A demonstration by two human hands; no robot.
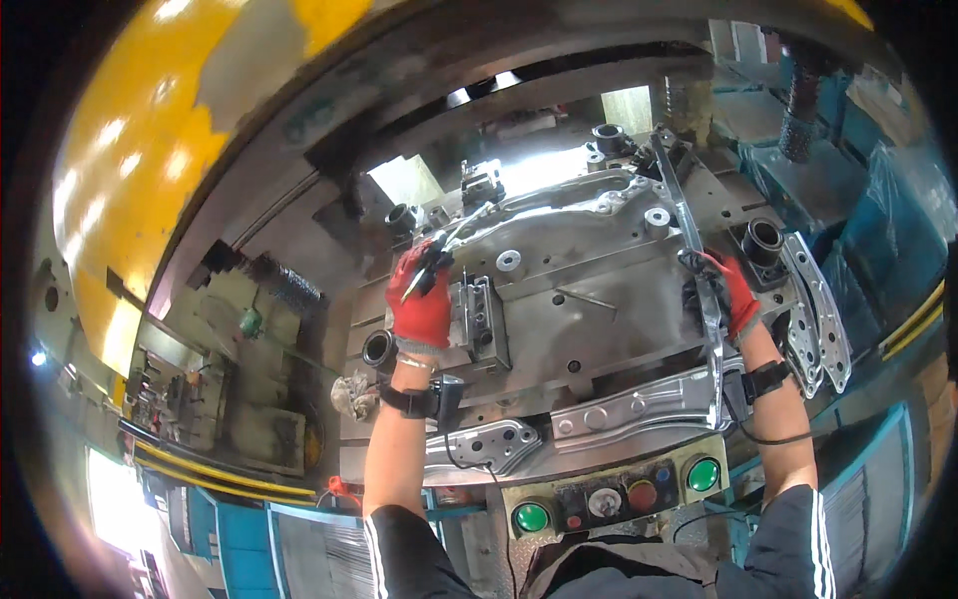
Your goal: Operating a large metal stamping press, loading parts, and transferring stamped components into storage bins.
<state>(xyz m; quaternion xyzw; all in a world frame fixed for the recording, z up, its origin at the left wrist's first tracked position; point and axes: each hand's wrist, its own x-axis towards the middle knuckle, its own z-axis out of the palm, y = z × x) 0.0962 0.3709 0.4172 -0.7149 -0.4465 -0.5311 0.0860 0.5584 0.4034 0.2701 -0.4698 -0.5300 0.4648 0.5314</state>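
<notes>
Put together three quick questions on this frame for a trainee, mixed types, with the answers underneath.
1. Which hand grips the long metal strip?
2. True or false: the two green buttons on the control panel are both at its left end.
3. Fill in the colour: the backs of both gloves are ____.

Key:
1. The right hand.
2. False; one sits near each end.
3. Red.
</notes>
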